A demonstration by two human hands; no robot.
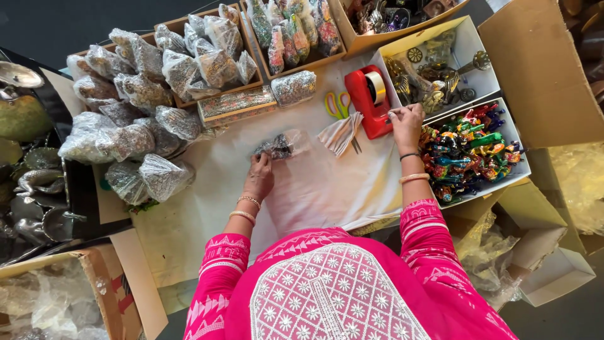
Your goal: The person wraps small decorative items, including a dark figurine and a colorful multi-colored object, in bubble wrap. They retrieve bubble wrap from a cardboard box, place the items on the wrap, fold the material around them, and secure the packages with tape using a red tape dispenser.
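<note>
Left hand [259,178] pressing a clear bag [281,145], contents indistinct, right hand [406,126] fingers pinching at red tape dispenser [371,99], grip partly hidden

Small clear crinkly plastic packet [280,145] under left hand [259,177]: glossy film, dark glittery contents. Right hand [406,125] on red glossy plastic tape dispenser [370,101], smooth, with shiny tape roll. White cloth table cover [314,182]: matt, soft, lightly creased. Yellow and pink plastic-handled scissors [338,104], smooth. Heap of clear plastic bags [135,135]: shiny, wrinkled. White cardboard box of multicoloured painted figurines [469,154]: glossy enamel look. Brass-toned metal ornaments [428,79]: polished. Brown cardboard flap [541,69]: matt, plain. Pink embroidered cloth sleeve [425,233].
</note>
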